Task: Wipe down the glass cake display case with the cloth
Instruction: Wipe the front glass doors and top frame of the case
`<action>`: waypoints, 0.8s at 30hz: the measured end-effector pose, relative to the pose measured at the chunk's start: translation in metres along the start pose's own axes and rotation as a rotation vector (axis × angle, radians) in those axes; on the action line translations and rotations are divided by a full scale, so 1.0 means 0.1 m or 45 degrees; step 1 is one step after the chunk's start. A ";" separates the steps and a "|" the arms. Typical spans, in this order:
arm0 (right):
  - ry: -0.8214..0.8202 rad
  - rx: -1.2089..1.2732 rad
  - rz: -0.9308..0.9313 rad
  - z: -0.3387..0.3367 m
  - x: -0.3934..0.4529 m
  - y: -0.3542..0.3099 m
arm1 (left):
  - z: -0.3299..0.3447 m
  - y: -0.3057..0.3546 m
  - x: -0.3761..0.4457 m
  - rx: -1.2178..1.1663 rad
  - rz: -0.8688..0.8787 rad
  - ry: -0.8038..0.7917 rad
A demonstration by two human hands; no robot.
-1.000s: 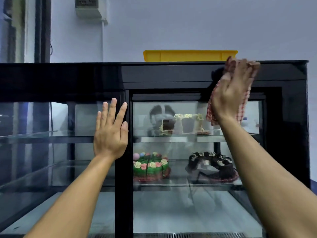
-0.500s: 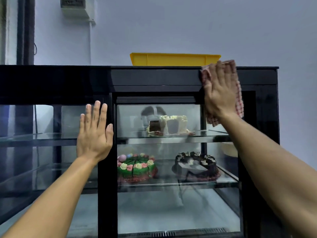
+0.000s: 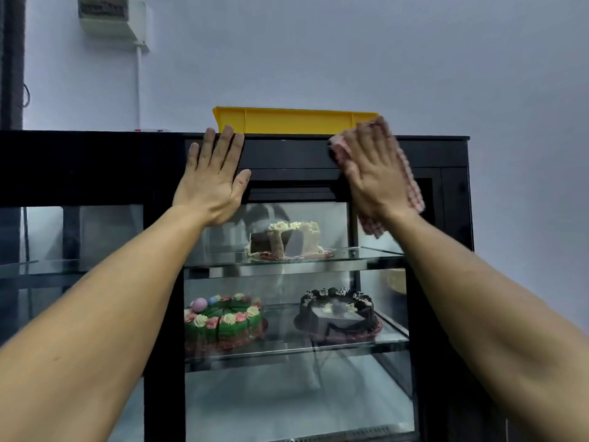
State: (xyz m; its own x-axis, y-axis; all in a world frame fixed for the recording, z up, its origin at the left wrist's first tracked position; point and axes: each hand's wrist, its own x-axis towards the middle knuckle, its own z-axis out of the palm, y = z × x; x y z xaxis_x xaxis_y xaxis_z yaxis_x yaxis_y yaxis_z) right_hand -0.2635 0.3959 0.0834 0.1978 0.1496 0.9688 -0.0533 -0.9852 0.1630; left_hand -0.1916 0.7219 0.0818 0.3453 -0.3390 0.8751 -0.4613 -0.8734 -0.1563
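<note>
Nearest to us, two bare forearms rise from the lower corners toward the black-framed glass cake display case (image 3: 452, 218).

Item one: our left hand (image 3: 212, 181), fingers straight and together, palm flat against the case's black upper frame, holding nothing; its fingertips reach the top edge.

Item two: our right hand (image 3: 371, 173), fingers likewise extended, pressing a red-and-white checked cloth (image 3: 411, 189) flat against the same upper frame, to the right of the left hand. The cloth shows above the fingertips, along the hand's right side and below the wrist, where its lower corner hangs over the glass.

Item three, behind the glass: upper glass shelf (image 3: 366, 255), bearing a partly cut chocolate cake with cream-coloured icing (image 3: 287, 239). Middle glass shelf (image 3: 392, 339), bearing at left a round green cake edged with pink and cream rosettes (image 3: 223, 320) and at right a round dark chocolate cake with white-flecked swirls (image 3: 338, 311), a wedge missing. We cannot tell what the pale rounded object at the right edge of the case is. A faint reflection of a person lies across the pane.

Item four, on the case top: a long yellow plastic tray (image 3: 296, 120), just behind both hands.

Item five, farthest: pale blue-grey wall (image 3: 382, 52), with a white wall-mounted box (image 3: 110, 17) at upper left and a thin conduit running down from it.
</note>
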 end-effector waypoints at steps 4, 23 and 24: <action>0.059 0.014 0.394 -0.18 -0.20 0.87 | 0.01 0.03 -0.02 -0.013 -0.005 0.024; 0.279 0.633 0.338 0.07 -0.60 -0.37 | 0.13 -0.48 -0.93 -0.147 -0.205 0.192; 0.253 0.634 0.253 0.15 -0.60 -0.64 | 0.23 -0.51 -1.11 -0.130 -0.225 0.203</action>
State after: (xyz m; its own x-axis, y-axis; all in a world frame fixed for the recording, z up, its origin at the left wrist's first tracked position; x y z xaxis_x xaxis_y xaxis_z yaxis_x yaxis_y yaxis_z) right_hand -0.2575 0.4489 0.0125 0.0404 -0.0773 0.9962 0.4064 -0.9095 -0.0870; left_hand -0.1872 0.7958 -0.0181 0.2979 -0.1178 0.9473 -0.4880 -0.8717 0.0451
